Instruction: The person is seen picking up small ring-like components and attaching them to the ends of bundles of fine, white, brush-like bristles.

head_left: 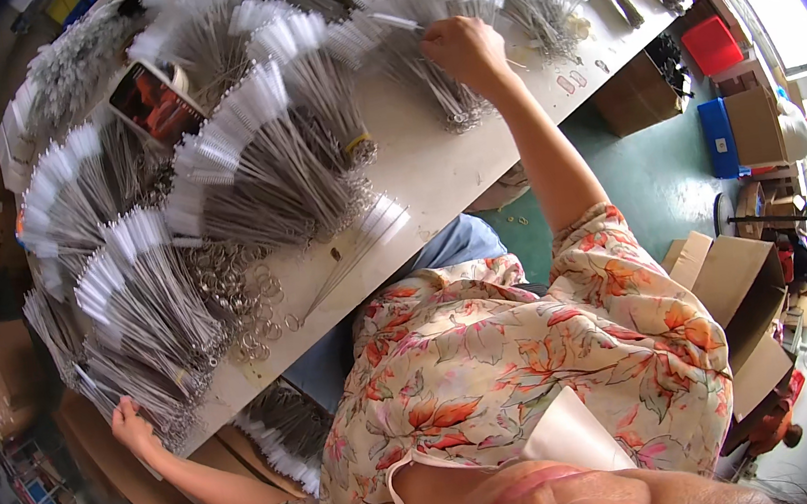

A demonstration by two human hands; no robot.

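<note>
Small wire brushes with white bristle heads and twisted metal stems lie in thick bundles (pixel 252 170) across the table. At the far side, my right hand (pixel 467 51) is closed on a brush (pixel 392 21), its white head sticking out to the left of my fingers. A bundle of brushes (pixel 437 76) lies just below that hand. My left hand (pixel 133 426) is at the table's near left corner, fingers pinched on a thin brush (pixel 91 383) beside another bundle (pixel 143 390). A few loose brushes (pixel 362 242) lie near the front edge.
Metal rings (pixel 242 292) are heaped near the table's (pixel 435 183) front edge. A phone (pixel 155 101) leans among the bundles. Cardboard boxes (pixel 730 282) stand at right, with another box (pixel 641 92) beside the table and a blue bin (pixel 718 138) beyond. Other people are at the far right.
</note>
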